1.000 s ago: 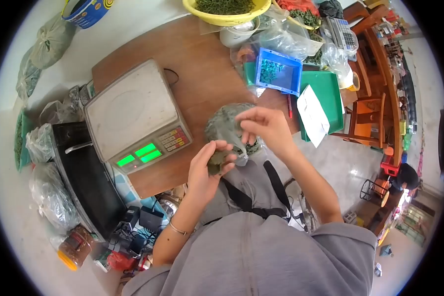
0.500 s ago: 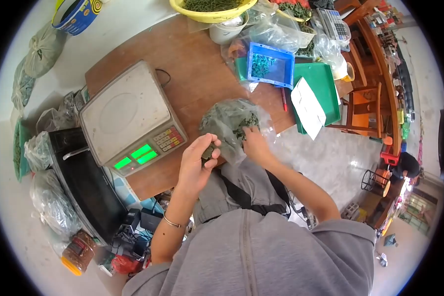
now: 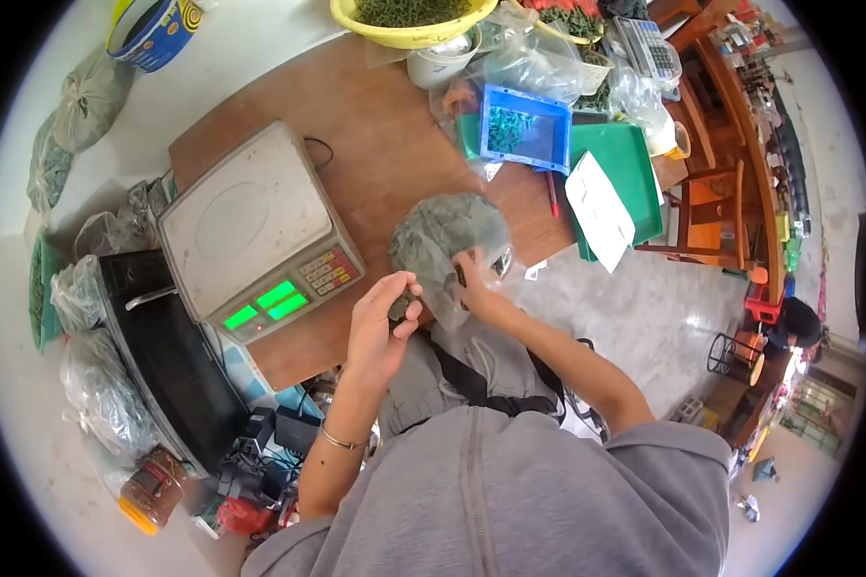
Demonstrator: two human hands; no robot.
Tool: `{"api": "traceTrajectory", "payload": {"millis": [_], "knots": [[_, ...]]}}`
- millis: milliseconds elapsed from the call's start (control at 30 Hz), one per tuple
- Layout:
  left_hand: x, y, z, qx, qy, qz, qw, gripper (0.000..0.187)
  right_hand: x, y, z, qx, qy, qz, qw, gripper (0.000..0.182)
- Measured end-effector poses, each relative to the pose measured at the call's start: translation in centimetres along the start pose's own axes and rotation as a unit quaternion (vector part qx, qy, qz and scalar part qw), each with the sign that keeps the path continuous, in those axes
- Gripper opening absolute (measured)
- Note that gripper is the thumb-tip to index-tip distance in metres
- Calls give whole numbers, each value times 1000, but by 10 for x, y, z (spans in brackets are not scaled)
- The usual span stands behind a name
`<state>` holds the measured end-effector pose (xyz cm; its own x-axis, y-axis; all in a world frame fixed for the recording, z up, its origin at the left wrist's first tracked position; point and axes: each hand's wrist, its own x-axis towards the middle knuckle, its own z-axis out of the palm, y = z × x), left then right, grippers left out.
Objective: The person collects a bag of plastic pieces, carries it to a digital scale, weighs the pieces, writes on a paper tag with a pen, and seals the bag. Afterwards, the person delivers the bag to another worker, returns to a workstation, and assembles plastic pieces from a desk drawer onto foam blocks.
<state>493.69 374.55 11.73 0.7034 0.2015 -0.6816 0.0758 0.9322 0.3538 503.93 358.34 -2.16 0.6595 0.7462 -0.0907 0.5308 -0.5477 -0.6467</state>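
My left hand (image 3: 380, 322) is closed around some dark green, dried-looking pieces (image 3: 401, 306), held above my lap at the table edge. A clear plastic bag (image 3: 443, 231) full of similar grey-green material rests on the table's front edge, its loose mouth facing me. Right at that mouth, my right hand (image 3: 483, 296) has its fingers curled, with a small dark piece (image 3: 461, 276) showing at the fingertips. Part of the bag's opening is hidden by this hand. To the left stands a digital scale (image 3: 250, 221) with lit green displays and a bare plate.
Behind the bag are a blue tray (image 3: 548, 144) with small green pieces, a green tray (image 3: 645, 163) under white paper (image 3: 598, 212), and a red pen (image 3: 552, 194). A yellow basin (image 3: 414, 34) sits at the back. Far right, a person (image 3: 797, 322) is visible.
My right hand has drawn back from the bag's contents toward its mouth and turned slightly. The dark pieces seen around its fingers are now mostly hidden. My left hand has closed more.
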Motion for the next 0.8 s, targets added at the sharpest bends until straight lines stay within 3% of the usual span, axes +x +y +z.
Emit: {"api": "traceTrajectory", "payload": {"millis": [67, 133, 167, 233, 267, 300, 367, 433, 633, 700, 800], "knots": [[-3, 1, -2, 2, 8, 10, 1000, 16, 3, -2, -4, 28, 30, 9, 999, 32], [-4, 1, -4, 5, 16, 9, 1000, 16, 10, 5, -8, 206, -33, 216, 954, 26], [-4, 1, -5, 6, 14, 8, 1000, 16, 13, 7, -14, 206, -31, 217, 954, 26], [-4, -1, -7, 4, 17, 3, 1000, 17, 19, 9, -31, 461, -60, 288, 837, 20], [-4, -2, -7, 6, 15, 2, 1000, 17, 20, 6, -40, 476, -66, 310, 821, 11], [-4, -3, -5, 10, 15, -2, 1000, 17, 19, 5, -51, 475, -62, 309, 821, 11], [-4, -4, -3, 14, 15, -7, 1000, 17, 16, 2, -68, 591, -102, 311, 738, 12], [-4, -4, 0, 21, 14, -12, 1000, 15, 12, -4, -73, 607, -74, 301, 732, 14], [-3, -2, 4, 15, -1, 0, 1000, 18, 4, -10, -91, 669, -151, 246, 685, 21], [-1, -4, 8, 42, -5, 2, 999, 20, 3, -12, -90, 723, -179, 208, 634, 21], [-1, -9, 19, 107, -36, 1, 994, 26, 2, -45, -102, 747, -174, 206, 607, 28]]}}
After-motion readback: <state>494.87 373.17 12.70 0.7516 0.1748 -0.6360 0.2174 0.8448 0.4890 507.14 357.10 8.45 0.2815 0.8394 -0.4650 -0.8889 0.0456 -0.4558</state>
